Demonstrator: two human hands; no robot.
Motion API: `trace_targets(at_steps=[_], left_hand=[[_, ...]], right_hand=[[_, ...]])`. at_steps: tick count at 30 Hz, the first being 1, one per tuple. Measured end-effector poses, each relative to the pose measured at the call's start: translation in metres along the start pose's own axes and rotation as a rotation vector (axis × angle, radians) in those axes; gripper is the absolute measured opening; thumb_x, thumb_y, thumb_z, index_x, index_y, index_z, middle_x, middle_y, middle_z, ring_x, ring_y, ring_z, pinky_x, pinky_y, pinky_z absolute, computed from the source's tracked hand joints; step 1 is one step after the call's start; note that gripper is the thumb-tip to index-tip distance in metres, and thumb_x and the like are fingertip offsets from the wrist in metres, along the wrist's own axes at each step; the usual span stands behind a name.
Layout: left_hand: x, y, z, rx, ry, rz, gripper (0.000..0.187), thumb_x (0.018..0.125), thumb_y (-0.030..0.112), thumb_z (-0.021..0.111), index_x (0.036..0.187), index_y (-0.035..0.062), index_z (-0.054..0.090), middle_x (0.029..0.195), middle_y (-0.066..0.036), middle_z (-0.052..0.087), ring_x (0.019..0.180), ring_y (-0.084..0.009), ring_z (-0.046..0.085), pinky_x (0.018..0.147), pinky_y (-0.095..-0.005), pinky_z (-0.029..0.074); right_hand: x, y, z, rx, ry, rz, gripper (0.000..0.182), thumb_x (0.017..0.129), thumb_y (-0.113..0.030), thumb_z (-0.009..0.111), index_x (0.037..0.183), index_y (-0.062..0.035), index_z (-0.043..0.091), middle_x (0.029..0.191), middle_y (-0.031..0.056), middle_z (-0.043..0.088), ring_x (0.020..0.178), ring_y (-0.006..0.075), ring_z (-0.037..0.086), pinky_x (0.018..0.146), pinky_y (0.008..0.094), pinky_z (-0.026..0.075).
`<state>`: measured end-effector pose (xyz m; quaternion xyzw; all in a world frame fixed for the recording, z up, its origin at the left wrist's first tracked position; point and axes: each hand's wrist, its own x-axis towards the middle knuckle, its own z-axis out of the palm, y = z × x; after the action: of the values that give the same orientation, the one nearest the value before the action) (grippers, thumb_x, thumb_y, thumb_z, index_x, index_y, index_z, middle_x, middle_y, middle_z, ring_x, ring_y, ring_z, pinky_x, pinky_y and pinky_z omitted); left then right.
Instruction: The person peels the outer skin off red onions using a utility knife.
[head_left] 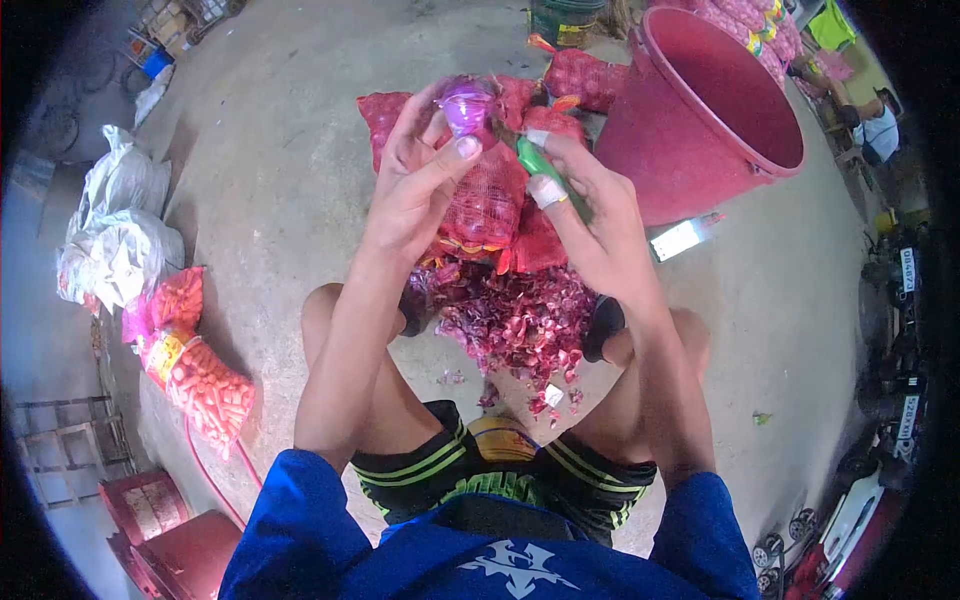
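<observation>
A shiny purple onion (466, 108) is held up in my left hand (420, 178), fingers and thumb wrapped round it. My right hand (597, 205) grips a small knife with a green handle (543, 168), close to the onion's right side. The blade is blurred and hard to make out. Tape or a wrapping shows on my right thumb. Below both hands stand red mesh bags of onions (480, 205). Between my feet a heap of onion skins (520, 318) lies on the concrete floor.
A large red tub (640, 150) stands at the upper right, with a phone-like bright object (678, 240) beside it. Bags of carrots (205, 390) and white sacks (125, 240) line the left. Motorcycles (905, 350) are at the right edge. Another person (878, 132) is farther back.
</observation>
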<state>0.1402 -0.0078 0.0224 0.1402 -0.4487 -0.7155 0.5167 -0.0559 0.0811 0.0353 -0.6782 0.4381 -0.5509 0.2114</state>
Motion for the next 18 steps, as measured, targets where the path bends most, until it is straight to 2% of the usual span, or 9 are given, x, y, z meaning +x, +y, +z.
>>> trace_targets(at_steps=[3,5,9,12,14,15,16,18], left_hand=[[-0.001,0.000,0.000,0.034,-0.014,0.003,0.073,0.095,0.000,0.073,0.159,0.0070,0.039,0.152,-0.011,0.053,0.138,-0.0232,0.057,0.113,-0.0431,0.052],[-0.001,-0.001,0.004,-0.035,0.009,0.014,0.073,0.091,-0.001,0.078,0.155,0.0045,0.042,0.144,-0.011,0.058,0.130,-0.0205,0.061,0.109,-0.0356,0.053],[-0.001,-0.002,0.005,-0.007,0.003,0.040,0.071,0.092,0.000,0.079,0.153,0.0042,0.045,0.144,-0.011,0.058,0.129,-0.0202,0.062,0.108,-0.0357,0.054],[-0.001,-0.002,0.003,0.028,-0.013,0.031,0.068,0.091,0.002,0.080,0.151,0.0040,0.047,0.143,-0.011,0.059,0.127,-0.0202,0.063,0.109,-0.0365,0.054],[0.002,-0.001,-0.001,0.133,-0.013,-0.018,0.066,0.095,0.006,0.074,0.154,0.0061,0.044,0.146,-0.012,0.058,0.131,-0.0250,0.062,0.114,-0.0450,0.052],[0.002,-0.002,-0.003,0.131,-0.011,-0.018,0.066,0.095,0.006,0.074,0.154,0.0061,0.044,0.146,-0.012,0.058,0.131,-0.0250,0.062,0.114,-0.0450,0.052],[0.001,0.000,-0.003,0.099,-0.015,-0.063,0.063,0.096,0.008,0.074,0.153,0.0057,0.045,0.145,-0.012,0.059,0.130,-0.0249,0.063,0.114,-0.0456,0.052],[0.001,0.001,-0.003,0.070,-0.021,-0.107,0.061,0.097,0.011,0.073,0.151,0.0053,0.046,0.144,-0.011,0.061,0.130,-0.0249,0.063,0.115,-0.0463,0.051]], right_hand=[[0.000,-0.004,0.000,-0.007,-0.029,0.051,0.036,0.099,-0.006,0.066,0.134,0.0032,0.061,0.109,0.0234,0.074,0.097,0.0328,0.076,0.087,0.0386,0.057],[0.000,-0.003,0.001,-0.037,-0.017,0.023,0.037,0.099,-0.006,0.065,0.135,0.0026,0.061,0.108,0.0235,0.074,0.096,0.0333,0.076,0.086,0.0385,0.057],[0.000,0.000,0.007,-0.085,0.041,-0.051,0.037,0.099,-0.006,0.066,0.135,0.0017,0.061,0.107,0.0233,0.074,0.092,0.0342,0.075,0.084,0.0385,0.057],[-0.001,-0.004,0.009,-0.123,0.101,-0.061,0.034,0.101,-0.008,0.063,0.134,0.0024,0.061,0.104,0.0216,0.073,0.088,0.0299,0.074,0.082,0.0387,0.057],[-0.001,-0.011,-0.002,0.026,-0.041,0.300,0.037,0.103,-0.011,0.061,0.137,0.0028,0.058,0.099,0.0183,0.072,0.087,0.0245,0.072,0.080,0.0380,0.056],[0.002,-0.010,-0.012,0.026,-0.043,0.301,0.037,0.103,-0.011,0.061,0.137,0.0028,0.058,0.099,0.0183,0.072,0.087,0.0245,0.072,0.080,0.0380,0.056],[0.009,-0.006,-0.025,0.219,-0.179,0.510,0.039,0.104,-0.012,0.060,0.140,0.0021,0.056,0.097,0.0162,0.072,0.088,0.0229,0.072,0.081,0.0373,0.056],[0.012,-0.004,-0.031,0.414,-0.313,0.713,0.041,0.105,-0.013,0.059,0.142,0.0014,0.054,0.094,0.0142,0.071,0.090,0.0214,0.071,0.081,0.0366,0.055]])
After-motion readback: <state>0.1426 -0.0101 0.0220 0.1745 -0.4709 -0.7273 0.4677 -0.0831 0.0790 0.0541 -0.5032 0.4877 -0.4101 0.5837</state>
